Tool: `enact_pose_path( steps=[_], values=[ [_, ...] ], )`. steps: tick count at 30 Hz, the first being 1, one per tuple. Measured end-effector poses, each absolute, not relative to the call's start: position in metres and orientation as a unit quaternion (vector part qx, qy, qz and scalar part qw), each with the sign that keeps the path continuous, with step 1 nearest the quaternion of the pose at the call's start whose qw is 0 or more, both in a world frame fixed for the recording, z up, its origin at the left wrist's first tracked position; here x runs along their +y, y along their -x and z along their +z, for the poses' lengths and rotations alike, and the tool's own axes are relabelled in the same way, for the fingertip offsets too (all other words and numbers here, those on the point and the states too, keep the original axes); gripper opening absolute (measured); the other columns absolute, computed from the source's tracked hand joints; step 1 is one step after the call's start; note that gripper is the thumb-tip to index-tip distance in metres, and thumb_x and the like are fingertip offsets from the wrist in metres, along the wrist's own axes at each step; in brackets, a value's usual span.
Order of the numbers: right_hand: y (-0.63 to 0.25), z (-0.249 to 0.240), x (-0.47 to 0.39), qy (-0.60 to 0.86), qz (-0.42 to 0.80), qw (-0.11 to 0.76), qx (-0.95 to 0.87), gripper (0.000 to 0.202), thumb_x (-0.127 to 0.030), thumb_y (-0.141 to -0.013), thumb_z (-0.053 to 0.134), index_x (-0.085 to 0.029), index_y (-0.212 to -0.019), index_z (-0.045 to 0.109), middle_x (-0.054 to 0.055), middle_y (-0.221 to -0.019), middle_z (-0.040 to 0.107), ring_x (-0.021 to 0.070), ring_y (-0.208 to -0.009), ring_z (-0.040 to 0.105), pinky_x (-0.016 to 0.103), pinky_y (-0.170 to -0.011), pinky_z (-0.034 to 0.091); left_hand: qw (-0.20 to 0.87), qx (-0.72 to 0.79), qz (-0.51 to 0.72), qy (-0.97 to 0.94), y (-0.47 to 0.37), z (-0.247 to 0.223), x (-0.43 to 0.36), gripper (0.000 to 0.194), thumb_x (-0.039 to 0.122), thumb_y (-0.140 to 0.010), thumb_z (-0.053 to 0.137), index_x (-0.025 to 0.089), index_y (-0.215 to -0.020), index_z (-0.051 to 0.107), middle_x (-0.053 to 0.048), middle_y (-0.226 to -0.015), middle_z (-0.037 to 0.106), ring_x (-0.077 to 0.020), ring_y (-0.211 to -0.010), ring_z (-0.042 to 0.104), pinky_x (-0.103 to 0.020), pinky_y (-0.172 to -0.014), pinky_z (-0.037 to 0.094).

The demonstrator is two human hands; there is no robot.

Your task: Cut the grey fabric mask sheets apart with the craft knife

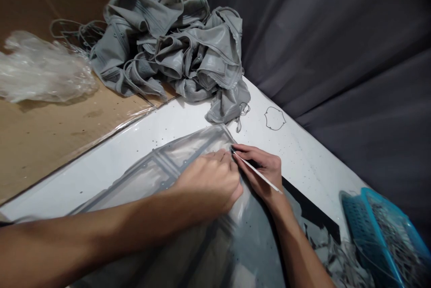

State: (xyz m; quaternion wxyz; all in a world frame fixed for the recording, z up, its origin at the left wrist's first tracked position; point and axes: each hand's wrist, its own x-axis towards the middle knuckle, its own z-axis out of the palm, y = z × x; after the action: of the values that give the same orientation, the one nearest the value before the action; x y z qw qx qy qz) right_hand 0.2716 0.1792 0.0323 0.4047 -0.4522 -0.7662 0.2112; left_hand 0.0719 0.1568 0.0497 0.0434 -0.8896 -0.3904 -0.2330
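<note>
A grey, partly see-through sheet [198, 144] with darker seams and small holes lies on the white table, its corner pointing away from me. My left hand [212, 180] presses on the sheet near that corner, its fingers curled; whether they pinch anything is hidden. Just to the right, my right hand [262, 166] is closed on a thin white stick [261, 175] with a dark tip. That tip is at the sheet's right edge, close to my left fingertips.
Crumpled grey pieces [188, 50] are heaped at the back beside clear plastic [43, 70]. A blue basket [377, 229] of grey strips stands at the lower right. A thin grey loop [266, 118] lies on the white table [303, 157], below a dark curtain [319, 41].
</note>
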Motion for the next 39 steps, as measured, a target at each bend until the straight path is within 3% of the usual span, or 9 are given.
enact_pose_path(
  steps=[13,18,23,29,36,39],
  values=[
    [-0.273,0.033,0.180,0.438,0.193,0.388,-0.788,0.013,-0.018,-0.101,0.078,-0.026,-0.092,0.084,0.007,-0.113,0.090,0.0271,-0.101,0.088,0.042,-0.091,0.073,0.037,-0.388,-0.229,0.892,-0.072,0.051,0.157,0.018,0.020,-0.092,0.069,0.020,-0.078,0.080,-0.013,-0.084,0.081,-0.0296,-0.077,0.077,-0.039,-0.066,0.061],
    [-0.274,0.031,0.181,0.436,0.170,0.373,-0.801,0.014,-0.018,-0.103,0.075,-0.026,-0.095,0.083,0.007,-0.115,0.090,0.0267,-0.105,0.088,0.040,-0.093,0.072,0.050,-0.383,-0.238,0.891,-0.071,0.049,0.156,0.018,0.022,-0.092,0.068,0.018,-0.080,0.081,-0.016,-0.087,0.082,-0.0316,-0.082,0.079,-0.040,-0.067,0.063],
    [-0.271,0.033,0.178,0.422,0.107,0.327,-0.839,0.020,-0.015,-0.107,0.066,-0.025,-0.098,0.081,0.008,-0.118,0.089,0.0270,-0.113,0.086,0.039,-0.093,0.070,0.064,-0.373,-0.255,0.890,-0.071,0.048,0.157,0.020,0.018,-0.092,0.067,0.019,-0.079,0.081,-0.013,-0.077,0.078,-0.0288,-0.070,0.074,-0.040,-0.060,0.059],
    [-0.264,0.030,0.176,0.478,0.086,0.366,-0.794,0.016,-0.018,-0.104,0.070,-0.027,-0.094,0.079,0.006,-0.109,0.090,0.0263,-0.097,0.089,0.035,-0.084,0.070,0.052,-0.369,-0.250,0.894,-0.072,0.052,0.157,0.021,0.018,-0.091,0.068,0.020,-0.075,0.082,-0.014,-0.077,0.078,-0.0312,-0.075,0.076,-0.042,-0.066,0.062],
    [-0.260,0.029,0.184,0.559,0.189,0.423,-0.687,0.017,-0.030,-0.101,0.077,-0.026,-0.084,0.079,0.005,-0.103,0.090,0.0282,-0.095,0.089,0.038,-0.087,0.072,0.029,-0.385,-0.186,0.903,-0.074,0.051,0.155,0.035,0.024,-0.095,0.061,0.004,-0.105,0.088,-0.026,-0.104,0.086,-0.0371,-0.095,0.082,-0.046,-0.083,0.067],
    [-0.261,0.031,0.185,0.543,0.259,0.451,-0.659,0.014,-0.030,-0.098,0.082,-0.025,-0.084,0.081,0.006,-0.104,0.090,0.0282,-0.099,0.089,0.039,-0.091,0.072,0.020,-0.386,-0.177,0.905,-0.073,0.052,0.157,0.031,0.025,-0.096,0.061,0.012,-0.102,0.088,-0.021,-0.098,0.086,-0.0347,-0.090,0.081,-0.045,-0.079,0.066]
  ],
)
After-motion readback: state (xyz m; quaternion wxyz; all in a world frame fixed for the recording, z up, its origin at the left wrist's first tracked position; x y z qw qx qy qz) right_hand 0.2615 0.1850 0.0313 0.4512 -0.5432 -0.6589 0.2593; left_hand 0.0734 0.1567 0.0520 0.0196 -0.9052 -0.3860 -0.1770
